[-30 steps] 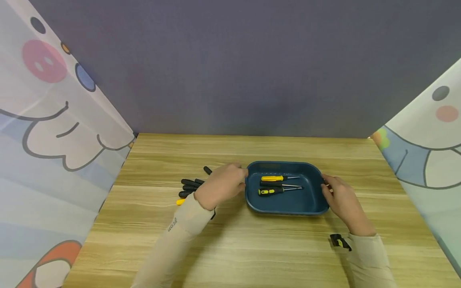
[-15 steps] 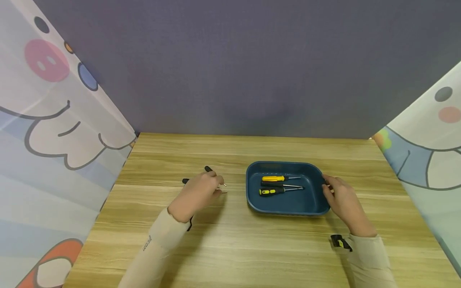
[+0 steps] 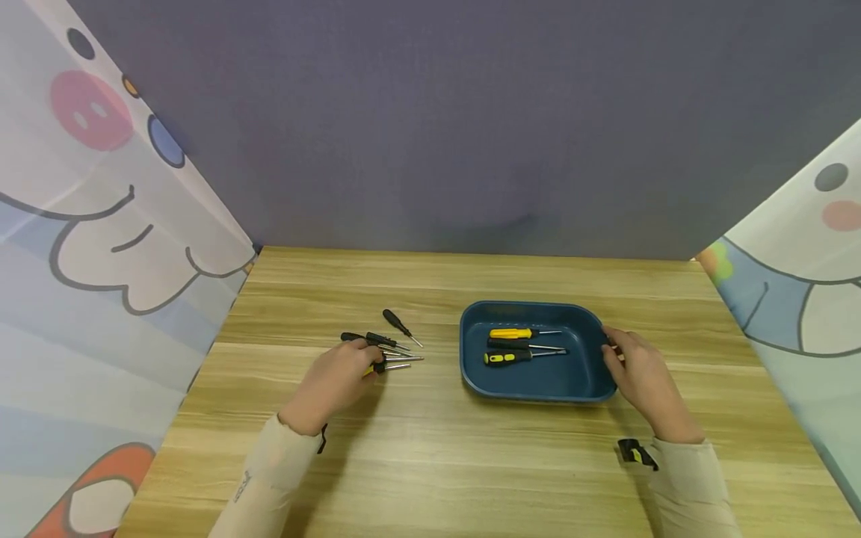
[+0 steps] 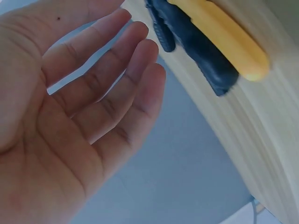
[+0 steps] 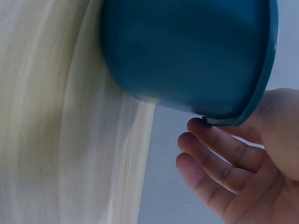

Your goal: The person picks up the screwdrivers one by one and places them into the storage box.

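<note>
My left hand [image 3: 332, 385] hovers over a loose group of screwdrivers, its fingers slightly bent, near a yellow handle [image 4: 229, 37] and a black handle [image 4: 201, 51]. In the left wrist view nothing lies in the palm; the thumb is mostly out of frame. Just beyond, a black screwdriver [image 3: 398, 323] lies apart. To the right, my right hand [image 3: 642, 381] holds the rim of a dark blue plastic tray [image 3: 538, 392] at its right end. Inside the tray rest a yellow screwdriver [image 3: 513, 333], a black screwdriver [image 3: 507, 344] and a black-and-yellow screwdriver [image 3: 507, 359].
Everything stands on a wood-grain table [image 3: 471, 463]. A grey partition [image 3: 471, 134] rises along its back edge. Printed cloth panels hang at the left [image 3: 134, 299] and right [image 3: 807, 314] sides.
My left hand has moved left and toward me, from the tray's left end to the screwdriver group, uncovering several shafts. The right hand and the tray stay put.
</note>
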The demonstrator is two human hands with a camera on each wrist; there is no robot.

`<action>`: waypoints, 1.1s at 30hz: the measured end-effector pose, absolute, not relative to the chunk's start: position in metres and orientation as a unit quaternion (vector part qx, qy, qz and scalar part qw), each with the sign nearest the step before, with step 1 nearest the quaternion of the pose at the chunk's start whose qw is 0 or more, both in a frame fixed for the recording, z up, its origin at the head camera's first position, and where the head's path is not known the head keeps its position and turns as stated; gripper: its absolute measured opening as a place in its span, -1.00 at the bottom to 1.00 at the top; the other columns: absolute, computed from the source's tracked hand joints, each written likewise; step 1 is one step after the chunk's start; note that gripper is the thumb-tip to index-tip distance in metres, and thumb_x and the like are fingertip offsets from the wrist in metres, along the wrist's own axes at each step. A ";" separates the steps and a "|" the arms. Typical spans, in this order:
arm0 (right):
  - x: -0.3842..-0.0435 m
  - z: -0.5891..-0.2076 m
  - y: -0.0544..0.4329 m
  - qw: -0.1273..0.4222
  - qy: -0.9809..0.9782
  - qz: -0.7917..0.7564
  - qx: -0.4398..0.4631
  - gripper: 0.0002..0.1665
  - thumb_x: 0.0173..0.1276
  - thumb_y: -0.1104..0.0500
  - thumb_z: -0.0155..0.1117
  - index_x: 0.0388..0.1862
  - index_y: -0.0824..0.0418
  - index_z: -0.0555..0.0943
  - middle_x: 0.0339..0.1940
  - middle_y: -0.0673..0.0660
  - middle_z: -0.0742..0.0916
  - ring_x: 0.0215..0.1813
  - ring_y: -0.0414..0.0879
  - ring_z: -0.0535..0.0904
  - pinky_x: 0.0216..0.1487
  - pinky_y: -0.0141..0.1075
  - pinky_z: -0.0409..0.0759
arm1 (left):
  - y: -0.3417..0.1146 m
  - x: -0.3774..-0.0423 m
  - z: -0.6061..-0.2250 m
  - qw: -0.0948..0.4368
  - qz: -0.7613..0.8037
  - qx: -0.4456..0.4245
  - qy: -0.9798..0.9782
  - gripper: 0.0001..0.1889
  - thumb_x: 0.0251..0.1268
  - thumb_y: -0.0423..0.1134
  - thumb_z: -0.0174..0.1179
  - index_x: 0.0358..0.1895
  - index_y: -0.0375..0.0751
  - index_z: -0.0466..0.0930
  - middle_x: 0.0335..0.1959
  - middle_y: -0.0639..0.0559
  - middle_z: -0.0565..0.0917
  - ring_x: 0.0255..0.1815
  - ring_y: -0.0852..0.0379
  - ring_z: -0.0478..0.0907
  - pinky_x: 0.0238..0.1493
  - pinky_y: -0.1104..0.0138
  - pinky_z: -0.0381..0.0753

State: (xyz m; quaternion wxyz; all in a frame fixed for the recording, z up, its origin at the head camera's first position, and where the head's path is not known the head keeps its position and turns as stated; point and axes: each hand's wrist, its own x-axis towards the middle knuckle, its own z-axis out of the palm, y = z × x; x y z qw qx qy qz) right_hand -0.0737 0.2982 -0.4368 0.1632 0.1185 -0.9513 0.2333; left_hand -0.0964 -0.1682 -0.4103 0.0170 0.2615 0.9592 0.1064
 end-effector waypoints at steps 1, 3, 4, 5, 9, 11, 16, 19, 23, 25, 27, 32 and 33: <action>-0.073 -0.437 0.298 0.164 -0.951 0.233 0.118 -0.60 0.32 0.49 0.24 0.14 0.59 0.52 -0.21 0.42 0.67 -0.28 0.24 0.65 -0.37 0.05 0.66 | -0.170 -0.096 -0.411 0.021 0.105 0.257 0.960 -0.74 0.12 -0.34 0.48 -0.11 -0.23 0.72 -0.18 -0.06 0.67 -0.16 -0.05 0.65 -0.20 0.13 0.66; -0.073 -0.437 0.299 0.168 -0.951 0.231 0.120 -0.60 0.32 0.49 0.24 0.14 0.59 0.53 -0.23 0.41 0.67 -0.28 0.23 0.66 -0.38 0.05 0.66 | -0.174 -0.095 -0.413 0.020 0.105 0.251 0.962 -0.75 0.10 -0.34 0.50 -0.13 -0.23 0.72 -0.21 -0.05 0.66 -0.18 -0.04 0.64 -0.19 0.13 0.66; -0.073 -0.438 0.299 0.168 -0.951 0.230 0.121 -0.60 0.31 0.49 0.25 0.13 0.59 0.53 -0.23 0.41 0.67 -0.28 0.23 0.66 -0.38 0.05 0.66 | -0.176 -0.095 -0.413 0.018 0.104 0.249 0.963 -0.75 0.08 -0.34 0.51 -0.15 -0.23 0.72 -0.23 -0.04 0.65 -0.20 -0.03 0.64 -0.20 0.13 0.66; -0.073 -0.438 0.299 0.170 -0.950 0.230 0.122 -0.60 0.31 0.49 0.25 0.13 0.59 0.53 -0.23 0.41 0.67 -0.29 0.23 0.66 -0.38 0.05 0.66 | -0.178 -0.094 -0.414 0.015 0.105 0.247 0.963 -0.76 0.07 -0.34 0.52 -0.18 -0.24 0.72 -0.26 -0.04 0.64 -0.22 -0.02 0.63 -0.21 0.13 0.66; -0.074 -0.439 0.300 0.174 -0.949 0.230 0.125 -0.60 0.30 0.50 0.25 0.13 0.59 0.53 -0.24 0.40 0.67 -0.29 0.22 0.65 -0.39 0.04 0.66 | -0.182 -0.093 -0.416 0.000 0.105 0.244 0.964 -0.79 0.03 -0.36 0.54 -0.27 -0.24 0.71 -0.33 -0.03 0.62 -0.29 -0.01 0.62 -0.26 0.13 0.66; -0.074 -0.439 0.300 0.176 -0.948 0.231 0.126 -0.59 0.30 0.50 0.25 0.13 0.59 0.53 -0.24 0.41 0.67 -0.30 0.22 0.65 -0.39 0.03 0.66 | -0.184 -0.094 -0.419 -0.002 0.101 0.240 0.965 -0.79 0.02 -0.37 0.53 -0.29 -0.25 0.70 -0.34 -0.03 0.62 -0.31 -0.01 0.62 -0.28 0.13 0.66; -0.074 -0.440 0.300 0.178 -0.948 0.233 0.123 -0.60 0.30 0.50 0.25 0.13 0.58 0.53 -0.23 0.41 0.67 -0.30 0.23 0.66 -0.40 0.03 0.66 | -0.187 -0.096 -0.428 0.000 0.094 0.237 0.967 -0.80 0.01 -0.39 0.53 -0.32 -0.25 0.69 -0.35 -0.03 0.59 -0.36 0.02 0.60 -0.33 0.15 0.65; -0.074 -0.440 0.300 0.178 -0.948 0.233 0.122 -0.60 0.30 0.50 0.25 0.12 0.58 0.53 -0.23 0.41 0.67 -0.30 0.22 0.66 -0.40 0.03 0.67 | -0.188 -0.097 -0.433 -0.004 0.093 0.237 0.967 -0.79 0.00 -0.38 0.54 -0.37 -0.22 0.66 -0.39 -0.01 0.56 -0.40 0.05 0.56 -0.37 0.16 0.63; -0.073 -0.440 0.299 0.177 -0.948 0.234 0.121 -0.60 0.30 0.51 0.24 0.12 0.59 0.53 -0.24 0.41 0.66 -0.29 0.23 0.65 -0.39 0.03 0.66 | -0.190 -0.097 -0.437 -0.012 0.092 0.233 0.968 -0.77 -0.02 -0.38 0.55 -0.39 -0.20 0.63 -0.41 0.00 0.53 -0.43 0.05 0.53 -0.41 0.16 0.60; -0.073 -0.439 0.299 0.176 -0.948 0.235 0.120 -0.60 0.30 0.51 0.24 0.12 0.59 0.53 -0.24 0.40 0.66 -0.29 0.22 0.65 -0.39 0.04 0.66 | -0.190 -0.096 -0.438 -0.013 0.090 0.230 0.969 -0.78 -0.02 -0.39 0.54 -0.38 -0.21 0.64 -0.39 -0.02 0.54 -0.42 0.04 0.54 -0.42 0.16 0.61; -0.073 -0.438 0.298 0.175 -0.948 0.236 0.120 -0.61 0.31 0.51 0.23 0.12 0.60 0.53 -0.24 0.41 0.66 -0.28 0.23 0.65 -0.39 0.04 0.66 | -0.189 -0.096 -0.438 -0.012 0.086 0.227 0.970 -0.79 -0.01 -0.40 0.53 -0.35 -0.23 0.67 -0.38 -0.04 0.57 -0.41 0.03 0.56 -0.41 0.16 0.62; -0.073 -0.438 0.298 0.168 -0.950 0.237 0.118 -0.60 0.31 0.50 0.23 0.13 0.60 0.52 -0.23 0.41 0.66 -0.27 0.23 0.64 -0.38 0.04 0.66 | -0.186 -0.094 -0.438 -0.008 0.077 0.224 0.971 -0.79 0.01 -0.40 0.51 -0.27 -0.27 0.71 -0.36 -0.07 0.59 -0.39 0.00 0.59 -0.39 0.16 0.66; -0.073 -0.438 0.298 0.167 -0.950 0.237 0.118 -0.60 0.31 0.50 0.23 0.13 0.60 0.52 -0.22 0.41 0.66 -0.27 0.23 0.64 -0.37 0.04 0.66 | -0.186 -0.093 -0.438 -0.009 0.075 0.225 0.971 -0.79 0.01 -0.40 0.51 -0.27 -0.27 0.71 -0.36 -0.08 0.59 -0.39 0.00 0.59 -0.39 0.16 0.66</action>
